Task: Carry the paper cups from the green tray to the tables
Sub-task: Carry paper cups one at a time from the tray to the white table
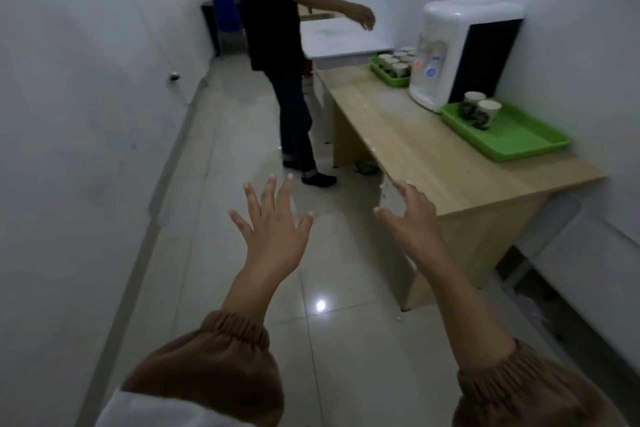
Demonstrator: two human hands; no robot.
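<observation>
- Narrow white-walled room, wooden bench (433, 156) along one wall.
- Two paper cups (479, 109) stand in the green tray (519, 142), just beside the water dispenser (460, 48).
- Left hand (273, 222) spread wide, right hand (412, 211) loosely open, both holding nothing, short of the dispenser.

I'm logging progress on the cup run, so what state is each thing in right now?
Left hand: open, fingers spread, holding nothing.
Right hand: open, fingers loosely bent, holding nothing.
Near green plastic tray: flat on the wooden table, mostly bare.
Two paper cups: upright in its far corner.
Far green plastic tray: crowded with more paper cups, upright.
</observation>
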